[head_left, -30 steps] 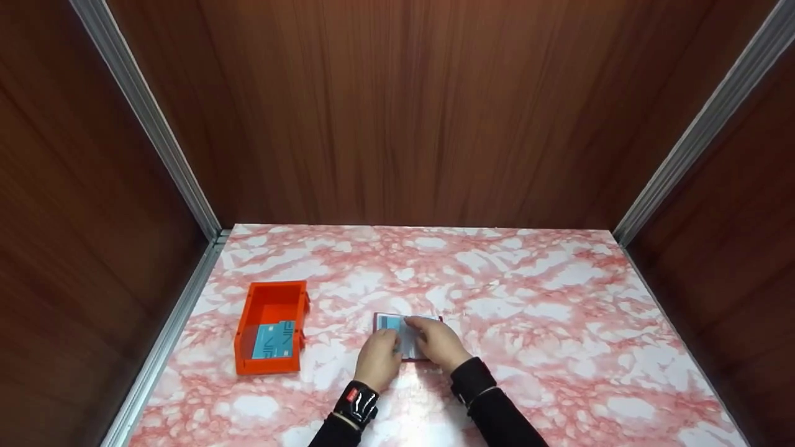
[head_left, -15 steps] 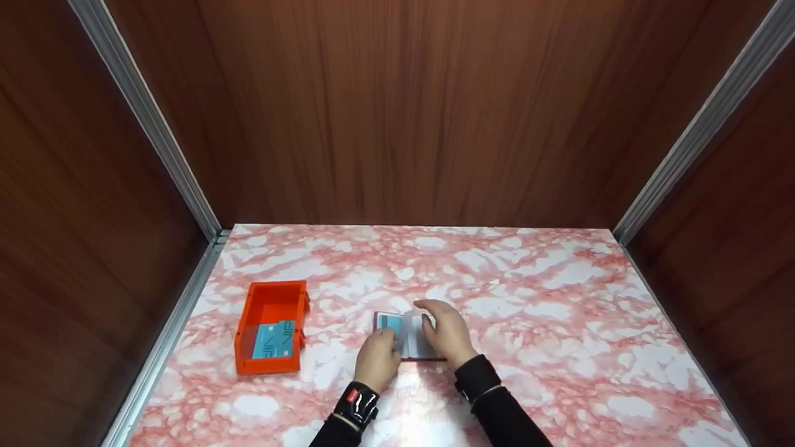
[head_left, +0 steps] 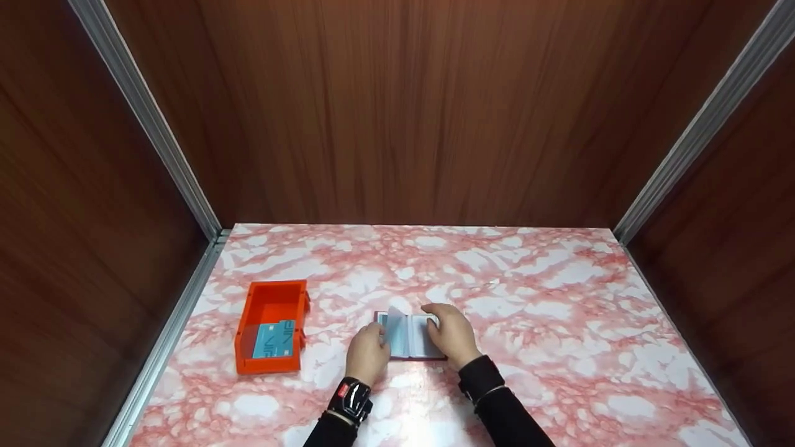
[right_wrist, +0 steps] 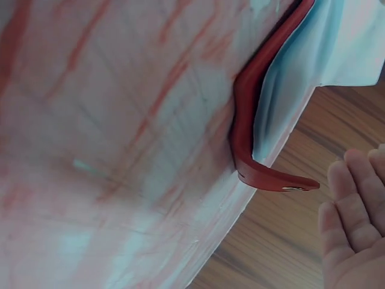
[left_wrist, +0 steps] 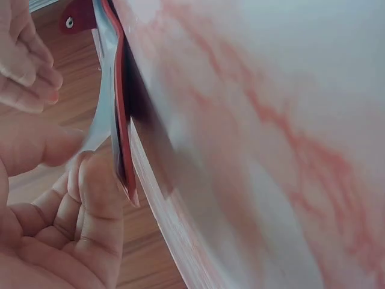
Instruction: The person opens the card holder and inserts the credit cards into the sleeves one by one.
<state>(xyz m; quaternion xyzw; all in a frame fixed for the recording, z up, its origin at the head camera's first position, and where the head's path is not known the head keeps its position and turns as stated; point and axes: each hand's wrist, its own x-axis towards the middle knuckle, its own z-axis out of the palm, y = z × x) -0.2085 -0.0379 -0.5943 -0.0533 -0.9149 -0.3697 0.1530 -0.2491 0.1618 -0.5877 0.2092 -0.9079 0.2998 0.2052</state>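
Note:
A dark red card holder [head_left: 428,359] with clear plastic sleeves lies spread open on the table. My left hand [head_left: 367,355] is at its left side, pinching a clear sleeve [left_wrist: 103,117] between thumb and fingers in the left wrist view. One sleeve [head_left: 397,329] stands raised near the middle of the holder. Beside the holder's right half is my right hand [head_left: 454,335], its fingers loosely bent and holding nothing. The holder's red strap [right_wrist: 280,179] with a metal snap sticks out toward the right hand in the right wrist view.
On the left of the table [head_left: 559,347] stands an orange bin [head_left: 268,366] with blue cards [head_left: 273,340] in its front part. Brown wood-grain panels [head_left: 397,112] with metal corner posts enclose the table at the back and both sides.
My right hand has drawn back from the middle of the card holder to the right. The left hand has shifted slightly left, and a sleeve has lifted and turned leftward.

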